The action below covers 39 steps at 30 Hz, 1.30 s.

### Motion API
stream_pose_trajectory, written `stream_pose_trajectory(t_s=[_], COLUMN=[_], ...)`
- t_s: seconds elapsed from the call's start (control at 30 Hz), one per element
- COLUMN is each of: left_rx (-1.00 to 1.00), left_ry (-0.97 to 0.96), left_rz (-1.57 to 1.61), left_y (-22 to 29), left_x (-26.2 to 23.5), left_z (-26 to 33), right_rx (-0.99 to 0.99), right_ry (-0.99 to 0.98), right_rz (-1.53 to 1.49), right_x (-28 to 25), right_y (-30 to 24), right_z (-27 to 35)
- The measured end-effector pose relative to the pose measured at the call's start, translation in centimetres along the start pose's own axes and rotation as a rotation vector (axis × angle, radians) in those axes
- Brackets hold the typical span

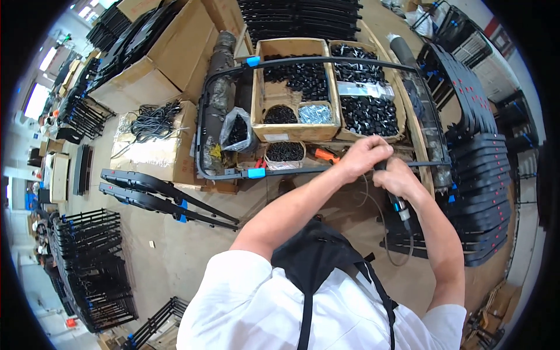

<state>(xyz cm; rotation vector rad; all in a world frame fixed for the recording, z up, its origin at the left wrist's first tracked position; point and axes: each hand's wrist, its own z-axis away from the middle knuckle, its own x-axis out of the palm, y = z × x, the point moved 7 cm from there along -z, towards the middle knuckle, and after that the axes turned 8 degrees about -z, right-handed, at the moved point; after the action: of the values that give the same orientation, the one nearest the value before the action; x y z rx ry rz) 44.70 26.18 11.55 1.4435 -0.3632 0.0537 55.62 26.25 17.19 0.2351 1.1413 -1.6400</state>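
A large black tubular frame with rounded corners and blue clips lies across the work stand in front of me. My left hand is closed at the frame's near bar, right of the middle; what its fingers pinch, if anything, is hidden. Just beside it, my right hand wraps round a slim power screwdriver, whose hose or cord trails down in a loop. The screwdriver's tip is hidden by my hands. An orange and black tool lies just left of my left hand.
Inside the frame stand a wooden box of black parts and silver screws, and another box of black caps. A bag and a tub of dark screws sit nearer. Stacked black frames rise at right; cartons stand left.
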Motion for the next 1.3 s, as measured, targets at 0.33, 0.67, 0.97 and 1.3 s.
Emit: stream_pose_trajectory(t_s=[0.33,0.67,0.97,1.3], left_rx=[0.449,-0.219,-0.424,-0.451], left_ry=[0.091,0.498,0.890,0.948], left_rz=[-0.208,-0.164,-0.514,-0.650], left_y=[9.7,2.0,0.2,-0.9], left_x=[-2.4,-26.6,-42.7,-49.7], left_z=[0.2,2.7,4.8,1.1], right_rx=[-0.126,-0.463,-0.668,-0.602], right_ry=[0.022,0.131,0.030,-0.052], right_rz=[0.015,0.153,0.360,0.421], right_x=[-3.8,5.1,17.3,18.8], right_y=[-6.9,-18.4,-26.6,-29.1], right_z=[1.4,-12.1,-26.9,-34.5])
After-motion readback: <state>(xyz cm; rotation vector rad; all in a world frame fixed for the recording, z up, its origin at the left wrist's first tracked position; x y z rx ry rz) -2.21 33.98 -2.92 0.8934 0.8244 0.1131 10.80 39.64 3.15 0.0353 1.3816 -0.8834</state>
